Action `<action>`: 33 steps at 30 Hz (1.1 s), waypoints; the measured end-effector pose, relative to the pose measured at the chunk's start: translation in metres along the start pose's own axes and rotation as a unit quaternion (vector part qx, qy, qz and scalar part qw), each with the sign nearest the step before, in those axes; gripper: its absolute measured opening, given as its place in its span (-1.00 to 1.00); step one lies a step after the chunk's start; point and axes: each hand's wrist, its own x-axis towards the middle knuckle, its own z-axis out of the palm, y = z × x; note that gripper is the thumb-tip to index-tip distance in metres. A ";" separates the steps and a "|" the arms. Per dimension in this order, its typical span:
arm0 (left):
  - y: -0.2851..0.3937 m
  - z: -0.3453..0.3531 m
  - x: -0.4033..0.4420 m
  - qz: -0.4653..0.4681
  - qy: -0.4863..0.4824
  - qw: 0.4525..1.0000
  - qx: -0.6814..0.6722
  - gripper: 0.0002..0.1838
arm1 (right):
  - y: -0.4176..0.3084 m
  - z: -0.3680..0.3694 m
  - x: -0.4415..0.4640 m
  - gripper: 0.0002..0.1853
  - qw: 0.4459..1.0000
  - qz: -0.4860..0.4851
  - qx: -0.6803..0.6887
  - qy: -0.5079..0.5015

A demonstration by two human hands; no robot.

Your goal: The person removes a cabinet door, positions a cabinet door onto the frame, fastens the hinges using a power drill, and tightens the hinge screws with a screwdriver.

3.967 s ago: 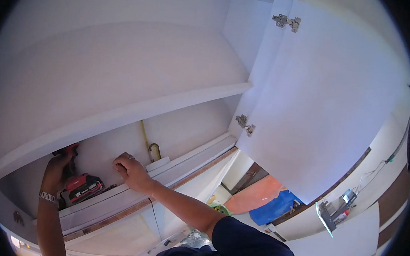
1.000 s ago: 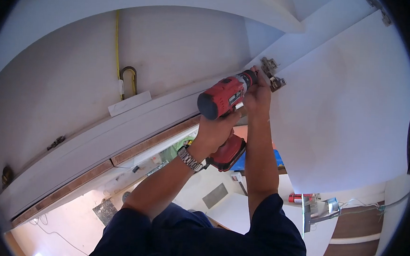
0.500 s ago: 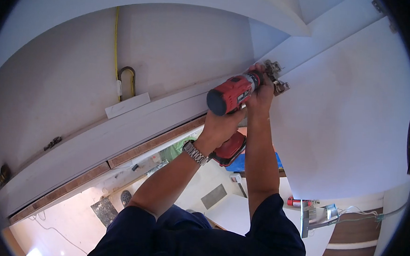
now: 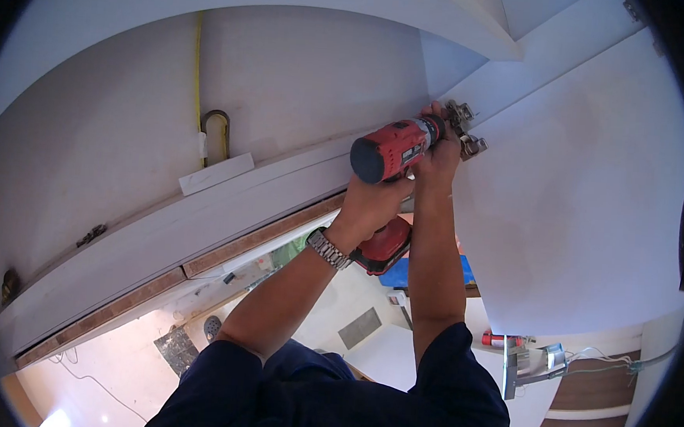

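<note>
A red and black cordless drill [image 4: 397, 150] points up and right toward a metal cabinet hinge [image 4: 471, 147] at the edge of a white door panel [image 4: 570, 204]. My left hand [image 4: 370, 207], below a metal-band watch [image 4: 328, 248], is closed round the drill's handle, above its red battery [image 4: 387, 244]. At the drill's nose my right hand [image 4: 439, 161] is curled close around the front end, beside the hinge. Its fingertips show past the chuck; the bit and anything pinched there are hidden. Another metal hinge part [image 4: 459, 113] sits on the cabinet side just above.
On the cabinet's ledge [image 4: 266, 170] lie a loose hinge [image 4: 91, 235] and a small white strip [image 4: 217, 174]. A yellow cable [image 4: 198, 72] runs down the back wall by a curved loop. Wires [image 4: 591, 358] hang at lower right. A shoe [image 4: 212, 328] is on the floor.
The view has shifted slightly. The drill's rear has tipped up a little, with both hands staying on it near the hinge.
</note>
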 end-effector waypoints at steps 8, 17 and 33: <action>0.007 -0.002 -0.001 -0.031 -0.005 0.999 0.012 -0.83 | 0.001 -0.003 0.004 -0.66 1.000 -0.001 0.028 0.004; 0.000 -0.003 0.001 -0.028 -0.004 1.000 0.013 -0.83 | -0.003 -0.002 -0.001 -0.66 0.999 0.015 0.003 -0.032; 0.006 -0.006 0.002 -0.056 -0.018 0.998 0.029 -0.86 | 0.003 -0.009 0.008 -0.64 1.000 -0.011 0.001 0.003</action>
